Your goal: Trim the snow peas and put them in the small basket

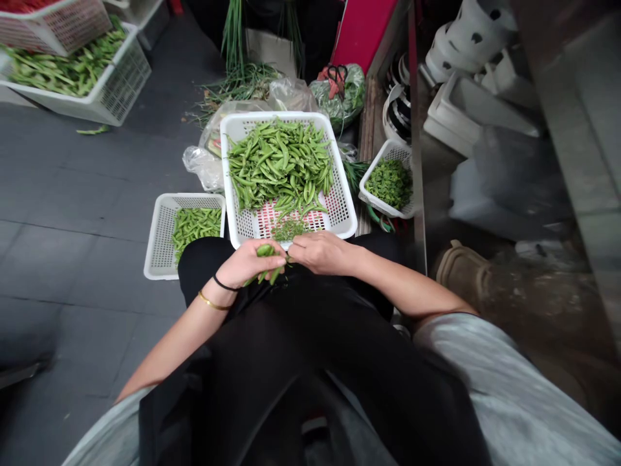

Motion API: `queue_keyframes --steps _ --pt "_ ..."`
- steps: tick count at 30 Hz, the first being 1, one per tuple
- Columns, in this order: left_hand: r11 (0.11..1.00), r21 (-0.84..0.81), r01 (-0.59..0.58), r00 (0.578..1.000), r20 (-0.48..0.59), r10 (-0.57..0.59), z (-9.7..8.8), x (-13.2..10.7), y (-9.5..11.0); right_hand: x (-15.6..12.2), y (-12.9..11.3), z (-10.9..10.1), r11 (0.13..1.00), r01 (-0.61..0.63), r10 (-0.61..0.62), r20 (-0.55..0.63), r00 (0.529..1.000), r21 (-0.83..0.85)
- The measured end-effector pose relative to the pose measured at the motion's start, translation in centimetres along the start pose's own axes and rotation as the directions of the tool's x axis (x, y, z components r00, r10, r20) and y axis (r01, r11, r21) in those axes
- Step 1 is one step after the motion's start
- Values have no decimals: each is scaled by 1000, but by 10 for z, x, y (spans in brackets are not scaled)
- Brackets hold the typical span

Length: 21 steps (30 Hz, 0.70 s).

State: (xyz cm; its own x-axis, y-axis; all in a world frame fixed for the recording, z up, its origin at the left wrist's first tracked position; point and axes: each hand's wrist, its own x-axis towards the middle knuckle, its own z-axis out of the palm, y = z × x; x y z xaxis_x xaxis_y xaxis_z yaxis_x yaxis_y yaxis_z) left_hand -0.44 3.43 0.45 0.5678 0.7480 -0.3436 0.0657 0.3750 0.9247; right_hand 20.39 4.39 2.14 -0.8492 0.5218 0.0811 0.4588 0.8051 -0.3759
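My left hand (258, 261) is closed around several green pea pods (266, 251), whose ends stick out above and below the fingers. Close beside it, my right hand (317, 252) is pinched at the tip of a pod by the left thumb; the pinched end is mostly hidden. Both hands are over my lap at the near rim of a white plastic basket (350, 223). A heap of pea pods (284, 158) fills its far part, and a small pile of trimmings (290, 228) lies near its front edge.
At left, a smaller white basket (162, 243) holds more pods. A basket of leafy greens (388, 184) stands at right. Beyond are plastic bags (291, 96), scallions (235, 39) and scissors (337, 76). Stacked crates (116, 97) stand at upper left; a metal shelf edge (418, 136) runs along the right.
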Motion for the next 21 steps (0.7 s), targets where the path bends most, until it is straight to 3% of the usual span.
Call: queue_keyframes --steps 2,3,5,8,10,12,14,15,17,19,21 --pt "948 290 -128 992 39 122 3 -8 10 0 1 2 971 33 -40 24 999 236" --pt "897 397 -192 981 63 182 5 -11 15 -1 1 3 917 27 -42 29 999 398" --pt "827 491 -274 956 47 289 10 -17 21 -1 1 7 704 -59 39 44 998 708" --pt "881 397 -259 906 -217 364 17 -17 18 0 0 17 314 -177 288 84 954 933" --pt "944 184 -273 840 -434 327 15 -13 12 -1 2 22 228 -186 393 84 915 956" --pt "933 -80 -351 782 -573 245 5 -8 8 -5 7 22 316 -215 416 68 907 924" --pt "855 -293 -429 766 -619 173 -17 -6 8 -11 16 15 519 -245 361 49 931 819" --pt "816 -367 -446 771 -620 143 -31 -6 9 -14 22 10 626 -259 302 77 950 735" --pt "770 -391 -504 722 -681 127 -69 -8 10 -15 36 0 793 -291 192 235 953 535" --pt "811 -281 -514 597 -796 102 -115 -10 4 -10 56 -7 884 -354 236 362 902 306" --pt "887 -173 -427 441 -897 38 -161 -11 -11 3 79 -6 882 -472 442 332 833 11"
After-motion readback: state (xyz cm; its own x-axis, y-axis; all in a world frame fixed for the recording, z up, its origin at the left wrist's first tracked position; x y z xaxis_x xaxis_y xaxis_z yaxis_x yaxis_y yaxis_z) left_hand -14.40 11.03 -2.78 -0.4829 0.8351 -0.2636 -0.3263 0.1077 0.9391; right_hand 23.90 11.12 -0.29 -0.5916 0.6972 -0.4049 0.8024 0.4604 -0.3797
